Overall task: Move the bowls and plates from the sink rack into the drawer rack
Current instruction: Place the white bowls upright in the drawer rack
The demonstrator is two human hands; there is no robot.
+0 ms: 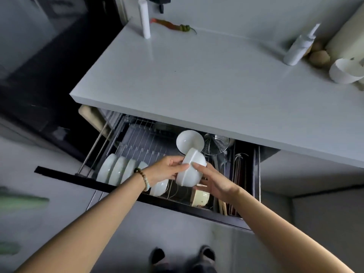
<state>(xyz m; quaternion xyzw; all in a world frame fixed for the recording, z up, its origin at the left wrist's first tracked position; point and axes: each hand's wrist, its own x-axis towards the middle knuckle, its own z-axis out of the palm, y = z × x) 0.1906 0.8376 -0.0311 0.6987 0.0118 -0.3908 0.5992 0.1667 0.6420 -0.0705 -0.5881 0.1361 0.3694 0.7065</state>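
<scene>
Home kitchen, white countertop [197, 79], pull-out drawer rack [149, 146] holding plates [116, 170]

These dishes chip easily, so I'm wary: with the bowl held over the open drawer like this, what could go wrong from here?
The white bowl, tilted between the left hand and right hand, hangs close to the upright bowl in the drawer rack; setting it down could knock the two together. A slip would likely drop it onto the cup below. The wire strainer behind leaves little room.
</scene>
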